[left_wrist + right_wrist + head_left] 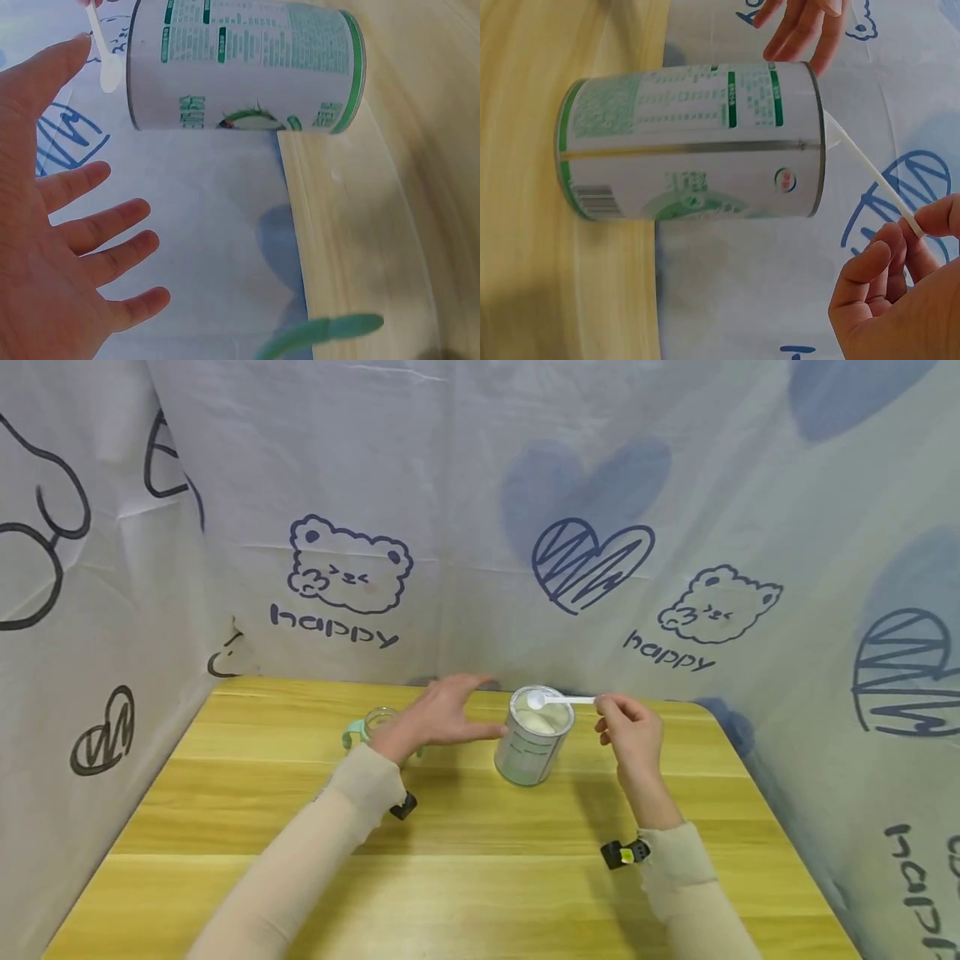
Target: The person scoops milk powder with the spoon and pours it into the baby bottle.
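Observation:
A white can with green print (525, 762) stands upright and lidless on the table, pale powder (537, 723) visible inside. Between thumb and fingertips, my right hand (636, 735) pinches the handle end of a white measuring spoon (874, 172). The spoon's bowl lies over the can's mouth in the head view. To the can's left is my left hand (442, 714), holding nothing, its fingers spread and its thumb tip near the rim. Partly hidden behind the left wrist is a clear cup (381, 717) with pale green handles (330, 330).
The wooden table (480, 893) ends just behind the can. A white cloth with printed hearts and bears (465, 527) hangs along the back and both sides. Small black wrist cameras (613, 855) are strapped to both wrists.

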`<move>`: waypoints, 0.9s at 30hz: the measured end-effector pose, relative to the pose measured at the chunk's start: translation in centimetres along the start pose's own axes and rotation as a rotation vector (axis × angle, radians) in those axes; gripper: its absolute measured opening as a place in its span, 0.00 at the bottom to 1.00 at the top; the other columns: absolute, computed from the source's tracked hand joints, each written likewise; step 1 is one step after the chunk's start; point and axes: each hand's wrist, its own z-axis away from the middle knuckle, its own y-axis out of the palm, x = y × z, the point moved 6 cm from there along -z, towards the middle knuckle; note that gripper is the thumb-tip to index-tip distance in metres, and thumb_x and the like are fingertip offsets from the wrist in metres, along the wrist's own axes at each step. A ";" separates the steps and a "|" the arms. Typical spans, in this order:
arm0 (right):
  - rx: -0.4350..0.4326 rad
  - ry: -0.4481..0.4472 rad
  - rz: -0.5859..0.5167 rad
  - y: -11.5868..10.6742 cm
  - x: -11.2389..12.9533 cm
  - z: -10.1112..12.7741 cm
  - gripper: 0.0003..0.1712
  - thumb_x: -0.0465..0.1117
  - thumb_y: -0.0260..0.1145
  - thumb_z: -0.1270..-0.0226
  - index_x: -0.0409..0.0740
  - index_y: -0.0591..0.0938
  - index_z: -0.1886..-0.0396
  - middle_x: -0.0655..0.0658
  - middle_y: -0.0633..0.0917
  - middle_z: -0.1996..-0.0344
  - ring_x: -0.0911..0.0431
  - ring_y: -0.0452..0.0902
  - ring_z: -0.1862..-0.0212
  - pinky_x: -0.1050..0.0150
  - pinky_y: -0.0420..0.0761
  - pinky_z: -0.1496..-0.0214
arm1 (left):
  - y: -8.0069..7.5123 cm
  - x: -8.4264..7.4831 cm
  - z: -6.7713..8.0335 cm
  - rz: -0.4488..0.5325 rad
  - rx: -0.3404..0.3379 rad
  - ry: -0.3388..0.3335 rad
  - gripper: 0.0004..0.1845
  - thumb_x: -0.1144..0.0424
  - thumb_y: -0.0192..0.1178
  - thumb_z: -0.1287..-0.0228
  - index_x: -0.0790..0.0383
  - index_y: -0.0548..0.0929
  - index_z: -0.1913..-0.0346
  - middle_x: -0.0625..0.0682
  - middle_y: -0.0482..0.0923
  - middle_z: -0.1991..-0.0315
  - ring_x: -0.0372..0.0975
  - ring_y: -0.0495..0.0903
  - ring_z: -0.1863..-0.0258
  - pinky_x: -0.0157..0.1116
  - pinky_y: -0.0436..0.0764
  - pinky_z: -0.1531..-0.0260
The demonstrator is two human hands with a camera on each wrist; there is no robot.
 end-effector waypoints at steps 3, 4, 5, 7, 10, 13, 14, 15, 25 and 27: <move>-0.018 -0.006 0.014 -0.5 -0.4 -0.1 0.06 0.36 0.71 0.35 0.49 0.90 0.71 0.58 0.83 0.82 0.63 0.78 0.79 0.72 0.78 0.79 | 0.6 -0.3 -0.3 0.011 0.020 -0.011 0.51 0.30 0.68 0.39 0.49 0.64 0.18 0.54 0.65 0.19 0.54 0.63 0.19 0.71 0.52 0.23; -0.022 -0.006 0.021 -0.6 -0.5 -0.1 0.05 0.37 0.72 0.35 0.49 0.90 0.71 0.58 0.83 0.82 0.63 0.78 0.79 0.71 0.78 0.79 | 0.7 -0.5 -0.4 0.015 0.024 -0.012 0.52 0.29 0.67 0.39 0.49 0.64 0.18 0.54 0.65 0.19 0.54 0.62 0.19 0.71 0.53 0.23; -0.025 -0.006 0.027 -0.7 -0.6 -0.1 0.05 0.37 0.72 0.35 0.48 0.90 0.71 0.58 0.83 0.83 0.63 0.78 0.79 0.71 0.78 0.79 | 0.8 -0.6 -0.5 0.019 0.027 -0.011 0.51 0.30 0.67 0.39 0.49 0.64 0.18 0.54 0.64 0.19 0.54 0.62 0.19 0.70 0.53 0.22; -0.030 -0.006 0.040 -1.0 -0.8 -0.1 0.04 0.38 0.72 0.34 0.46 0.90 0.69 0.57 0.83 0.83 0.63 0.78 0.79 0.71 0.79 0.79 | 1.1 -0.9 -0.7 0.026 0.029 0.002 0.51 0.30 0.68 0.39 0.50 0.65 0.19 0.55 0.65 0.19 0.54 0.64 0.20 0.67 0.57 0.22; -0.038 -0.003 0.051 -1.4 -1.1 -0.1 0.04 0.39 0.72 0.34 0.45 0.90 0.67 0.57 0.83 0.82 0.63 0.78 0.79 0.71 0.79 0.79 | 1.6 -1.3 -1.1 0.032 0.031 0.021 0.51 0.31 0.68 0.39 0.52 0.65 0.19 0.56 0.67 0.20 0.53 0.65 0.20 0.62 0.62 0.22; -0.038 -0.004 0.065 -1.7 -1.4 -0.1 0.04 0.39 0.71 0.33 0.43 0.90 0.65 0.58 0.83 0.82 0.63 0.78 0.79 0.70 0.79 0.78 | 2.1 -1.6 -1.3 0.031 0.036 0.021 0.52 0.30 0.69 0.39 0.52 0.64 0.18 0.56 0.67 0.20 0.53 0.66 0.21 0.59 0.66 0.22; -0.037 -0.005 0.067 -1.7 -1.5 -0.1 0.04 0.39 0.71 0.33 0.43 0.90 0.65 0.58 0.83 0.82 0.63 0.78 0.79 0.70 0.80 0.78 | 2.2 -1.6 -1.3 0.030 0.039 0.017 0.52 0.30 0.69 0.39 0.52 0.64 0.18 0.56 0.67 0.20 0.53 0.65 0.21 0.60 0.66 0.23; -0.035 -0.006 0.070 -1.8 -1.5 0.0 0.05 0.39 0.71 0.33 0.42 0.90 0.64 0.58 0.83 0.82 0.63 0.78 0.78 0.70 0.80 0.78 | 2.3 -1.6 -1.3 0.029 0.042 0.014 0.52 0.30 0.69 0.39 0.52 0.64 0.18 0.57 0.67 0.20 0.54 0.65 0.21 0.60 0.66 0.23; -0.038 -0.004 0.062 -2.4 -2.3 0.3 0.04 0.37 0.71 0.33 0.47 0.90 0.67 0.58 0.83 0.81 0.63 0.78 0.78 0.72 0.78 0.78 | 3.5 -2.3 -2.0 0.040 0.046 0.043 0.52 0.32 0.68 0.38 0.54 0.63 0.18 0.57 0.69 0.22 0.54 0.69 0.23 0.60 0.70 0.25; -0.039 -0.001 0.063 -2.6 -2.4 0.3 0.04 0.37 0.71 0.33 0.47 0.90 0.67 0.58 0.83 0.81 0.63 0.78 0.78 0.72 0.79 0.78 | 3.7 -2.4 -2.1 0.046 0.049 0.041 0.52 0.32 0.69 0.38 0.54 0.63 0.18 0.58 0.69 0.22 0.54 0.70 0.24 0.60 0.69 0.25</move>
